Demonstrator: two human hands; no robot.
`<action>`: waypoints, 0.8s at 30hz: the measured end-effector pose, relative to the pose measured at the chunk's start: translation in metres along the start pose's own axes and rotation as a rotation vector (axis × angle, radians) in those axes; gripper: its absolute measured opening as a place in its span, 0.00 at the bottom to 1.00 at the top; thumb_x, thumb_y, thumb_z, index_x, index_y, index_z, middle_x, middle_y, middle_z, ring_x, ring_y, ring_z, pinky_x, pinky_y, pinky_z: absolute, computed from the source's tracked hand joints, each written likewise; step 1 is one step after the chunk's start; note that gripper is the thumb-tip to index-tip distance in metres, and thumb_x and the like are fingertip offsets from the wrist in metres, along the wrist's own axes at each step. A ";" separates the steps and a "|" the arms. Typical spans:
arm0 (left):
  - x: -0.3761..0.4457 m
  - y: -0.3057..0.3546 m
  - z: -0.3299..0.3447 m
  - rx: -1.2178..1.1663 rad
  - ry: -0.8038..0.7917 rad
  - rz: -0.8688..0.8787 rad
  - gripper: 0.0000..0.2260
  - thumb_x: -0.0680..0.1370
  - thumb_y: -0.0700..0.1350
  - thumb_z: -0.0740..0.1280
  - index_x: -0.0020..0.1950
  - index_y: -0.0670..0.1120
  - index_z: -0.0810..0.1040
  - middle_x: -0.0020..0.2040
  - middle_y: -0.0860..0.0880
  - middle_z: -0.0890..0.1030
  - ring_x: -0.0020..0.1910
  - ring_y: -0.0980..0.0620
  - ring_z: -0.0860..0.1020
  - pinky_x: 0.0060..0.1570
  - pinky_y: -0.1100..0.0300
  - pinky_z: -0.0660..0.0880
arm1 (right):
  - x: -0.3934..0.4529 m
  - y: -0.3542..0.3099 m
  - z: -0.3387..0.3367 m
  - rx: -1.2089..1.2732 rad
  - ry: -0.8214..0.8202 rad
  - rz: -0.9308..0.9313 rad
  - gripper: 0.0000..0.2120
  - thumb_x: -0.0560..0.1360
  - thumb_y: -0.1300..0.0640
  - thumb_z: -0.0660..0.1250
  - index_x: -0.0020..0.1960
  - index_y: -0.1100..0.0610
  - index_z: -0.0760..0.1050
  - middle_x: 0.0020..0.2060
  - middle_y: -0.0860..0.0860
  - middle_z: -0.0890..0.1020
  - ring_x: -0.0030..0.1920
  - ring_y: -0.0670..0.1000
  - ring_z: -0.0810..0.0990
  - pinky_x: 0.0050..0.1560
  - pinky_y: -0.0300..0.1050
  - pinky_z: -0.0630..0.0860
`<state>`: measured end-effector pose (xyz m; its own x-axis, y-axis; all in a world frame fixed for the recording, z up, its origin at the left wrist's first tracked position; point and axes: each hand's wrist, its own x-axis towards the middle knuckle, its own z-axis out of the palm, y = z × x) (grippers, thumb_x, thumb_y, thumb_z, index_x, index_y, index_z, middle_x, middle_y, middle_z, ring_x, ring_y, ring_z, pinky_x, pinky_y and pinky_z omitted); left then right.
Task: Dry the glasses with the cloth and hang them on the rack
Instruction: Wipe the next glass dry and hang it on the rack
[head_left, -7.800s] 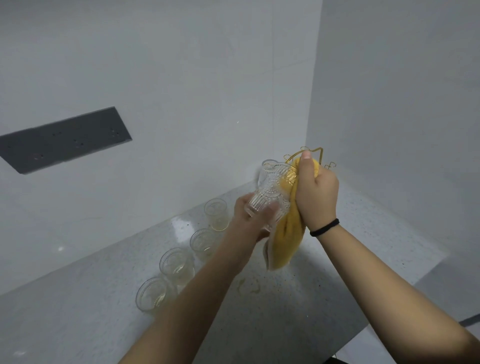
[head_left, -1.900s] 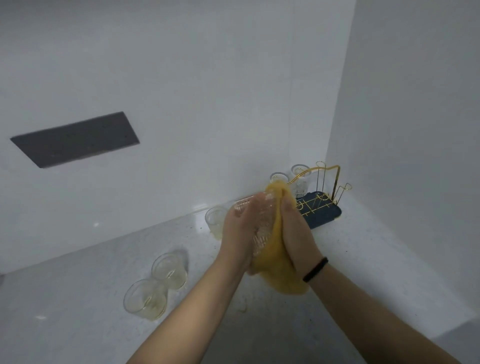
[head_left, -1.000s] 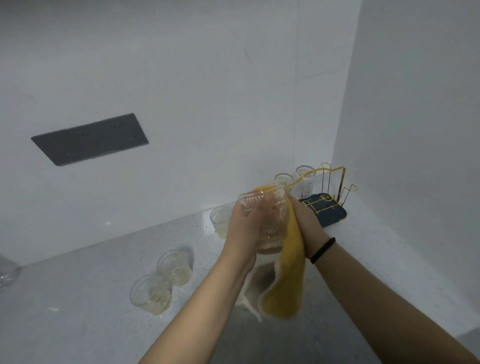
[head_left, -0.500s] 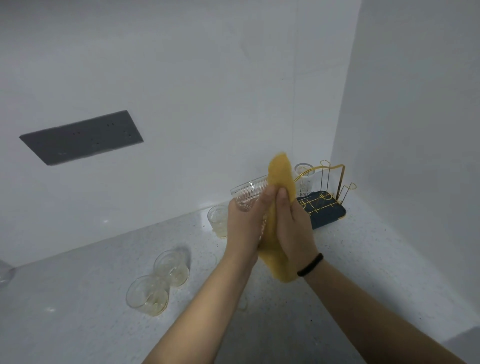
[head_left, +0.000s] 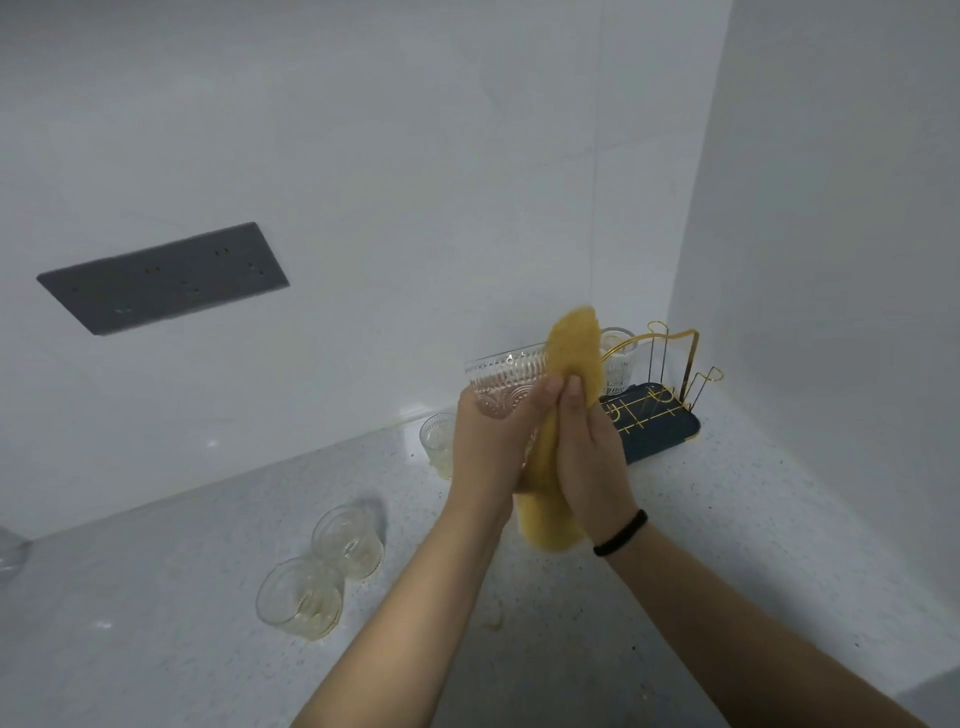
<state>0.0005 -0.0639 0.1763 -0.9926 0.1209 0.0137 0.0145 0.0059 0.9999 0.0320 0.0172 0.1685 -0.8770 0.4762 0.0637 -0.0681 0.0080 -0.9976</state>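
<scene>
My left hand grips a clear patterned glass above the counter, its rim up and tilted to the left. My right hand presses a yellow cloth against the glass's right side; the cloth sticks up above the fingers and hangs below the palms. The gold wire rack on a dark blue base stands in the corner behind my hands, with one glass upside down on it. Three more glasses stand on the counter: one behind my left hand, two at the left.
The speckled grey counter meets white walls at the back and right. A dark grey socket panel is on the back wall. A clear object shows at the far left edge.
Since half a second ago the hands and cloth have hardly moved. A second ago the cloth hung down under the glass; it has been drawn up along the glass's right side.
</scene>
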 end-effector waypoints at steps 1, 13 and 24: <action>-0.001 -0.002 -0.002 -0.034 -0.040 -0.007 0.27 0.64 0.62 0.75 0.43 0.38 0.77 0.37 0.40 0.80 0.35 0.44 0.78 0.37 0.50 0.76 | 0.006 -0.003 -0.002 0.058 -0.027 0.087 0.21 0.80 0.43 0.49 0.44 0.53 0.76 0.33 0.47 0.79 0.35 0.42 0.78 0.33 0.32 0.73; 0.008 -0.009 -0.006 0.175 0.016 -0.019 0.49 0.61 0.77 0.65 0.60 0.35 0.75 0.44 0.45 0.81 0.41 0.47 0.79 0.39 0.55 0.77 | 0.000 0.013 0.006 -0.054 0.010 -0.054 0.26 0.77 0.41 0.49 0.46 0.61 0.74 0.32 0.53 0.76 0.34 0.49 0.75 0.36 0.38 0.73; 0.008 -0.011 -0.002 0.172 0.059 0.079 0.31 0.75 0.66 0.63 0.57 0.38 0.71 0.42 0.47 0.75 0.40 0.53 0.76 0.43 0.62 0.74 | 0.006 0.007 0.001 0.041 0.003 0.058 0.23 0.78 0.41 0.49 0.46 0.56 0.75 0.40 0.58 0.80 0.42 0.55 0.80 0.47 0.51 0.78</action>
<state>-0.0076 -0.0650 0.1658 -0.9928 0.0690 0.0977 0.1082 0.1690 0.9797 0.0258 0.0197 0.1619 -0.8784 0.4778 0.0061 -0.0369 -0.0552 -0.9978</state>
